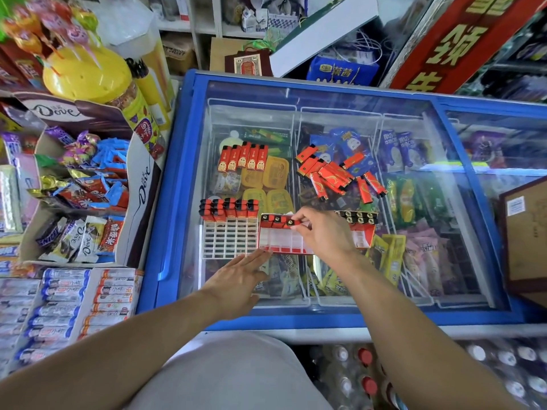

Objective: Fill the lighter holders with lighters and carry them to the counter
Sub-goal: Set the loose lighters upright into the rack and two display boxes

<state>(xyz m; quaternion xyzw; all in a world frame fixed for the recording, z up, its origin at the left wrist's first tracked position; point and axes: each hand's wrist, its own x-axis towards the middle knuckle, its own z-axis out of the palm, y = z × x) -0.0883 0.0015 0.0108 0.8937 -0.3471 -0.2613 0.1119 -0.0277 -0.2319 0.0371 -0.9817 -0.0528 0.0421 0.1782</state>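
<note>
Head view: right hand (322, 232) on lighter (291, 222) over red holder (284, 239).

I stand in a small shop: a glass-topped ice cream freezer (189, 184) before me, Dove chocolate boxes (139, 184) and a lollipop tub (88, 75) beside it, bottled drinks (503, 365) stacked below
</note>
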